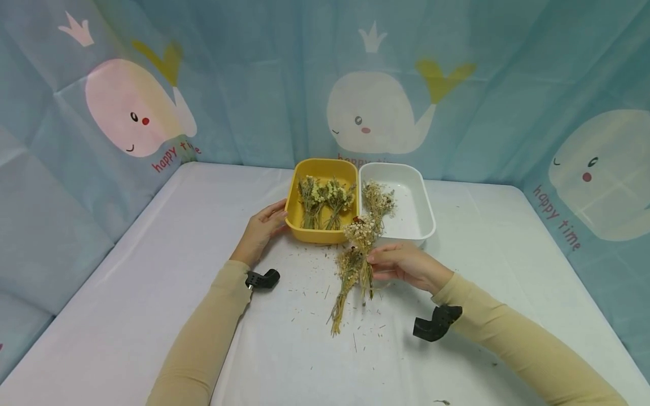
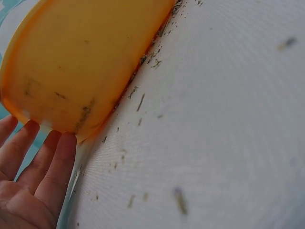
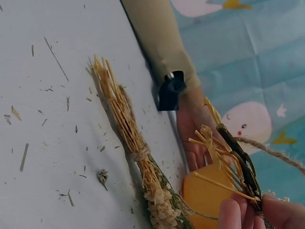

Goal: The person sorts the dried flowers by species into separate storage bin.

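In the head view my left hand (image 1: 260, 231) rests against the left side of a yellow bin (image 1: 325, 237). The left wrist view shows its fingers (image 2: 59, 164) extended, tips touching the bin's wall (image 2: 86, 62). My right hand (image 1: 406, 264) pinches the stems of a dried flower bunch (image 1: 361, 234) with pale blossoms, heads up, in front of the bins. Its stems (image 3: 243, 179) and a loose twine end show in the right wrist view. A second twine-tied bunch (image 1: 339, 304) lies on the table just left of it.
Inside the yellow bin lie two yellowish dried bunches (image 1: 325, 197). Beside it stands a white bin (image 1: 426, 217), with another pale bunch (image 1: 378, 197) at its left side. Stem bits are scattered over the white tablecloth (image 1: 284, 349). A whale-print curtain (image 1: 264, 101) hangs behind.
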Tool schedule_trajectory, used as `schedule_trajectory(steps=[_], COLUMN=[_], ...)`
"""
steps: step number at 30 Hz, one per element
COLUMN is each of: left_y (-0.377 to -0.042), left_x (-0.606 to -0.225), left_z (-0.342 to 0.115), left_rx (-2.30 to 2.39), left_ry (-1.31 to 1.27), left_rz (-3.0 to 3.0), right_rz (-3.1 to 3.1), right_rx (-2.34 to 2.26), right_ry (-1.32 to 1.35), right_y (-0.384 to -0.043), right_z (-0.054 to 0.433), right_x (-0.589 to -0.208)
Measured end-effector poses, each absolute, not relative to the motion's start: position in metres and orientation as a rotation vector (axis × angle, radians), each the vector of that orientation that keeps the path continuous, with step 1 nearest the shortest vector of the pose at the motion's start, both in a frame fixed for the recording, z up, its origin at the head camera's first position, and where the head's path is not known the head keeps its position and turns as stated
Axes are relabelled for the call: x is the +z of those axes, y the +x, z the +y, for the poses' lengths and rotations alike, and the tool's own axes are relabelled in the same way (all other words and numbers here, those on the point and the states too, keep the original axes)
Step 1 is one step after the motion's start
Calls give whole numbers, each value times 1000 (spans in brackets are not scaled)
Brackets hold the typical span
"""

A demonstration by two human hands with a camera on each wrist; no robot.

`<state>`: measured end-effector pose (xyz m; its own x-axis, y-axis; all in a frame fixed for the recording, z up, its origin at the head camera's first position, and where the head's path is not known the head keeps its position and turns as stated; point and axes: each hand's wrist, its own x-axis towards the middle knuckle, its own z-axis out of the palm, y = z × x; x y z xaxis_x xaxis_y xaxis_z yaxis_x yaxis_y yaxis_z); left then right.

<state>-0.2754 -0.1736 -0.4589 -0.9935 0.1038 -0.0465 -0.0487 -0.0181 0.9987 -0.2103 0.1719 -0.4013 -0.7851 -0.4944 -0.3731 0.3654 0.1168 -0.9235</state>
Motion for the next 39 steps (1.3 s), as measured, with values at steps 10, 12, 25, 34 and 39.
schedule_trajectory(steps=[10,12,25,34,39], left_y=[-275,-275,-275,-274,-275], left_x=[-458,-458,-458,-458,-458], left_z=[-173,-173,-172,-173,-173], left_rx=[2151,2146,2146,2157,2148], left_ry=[65,64,39,61,63], left_rz=[2153,2157,2158,2162,2157], right_rz=[1740,1735,1694,1720,1738], right_rx=[-1758,-1761,-1758,-1790,-1823], right_ry=[-98,-95,-131,-147,-135], right_y=[-213,-213,-210,-216,-221], right_z=[176,177,171,167,171], right_x=[-403,-403,-394,-379,-371])
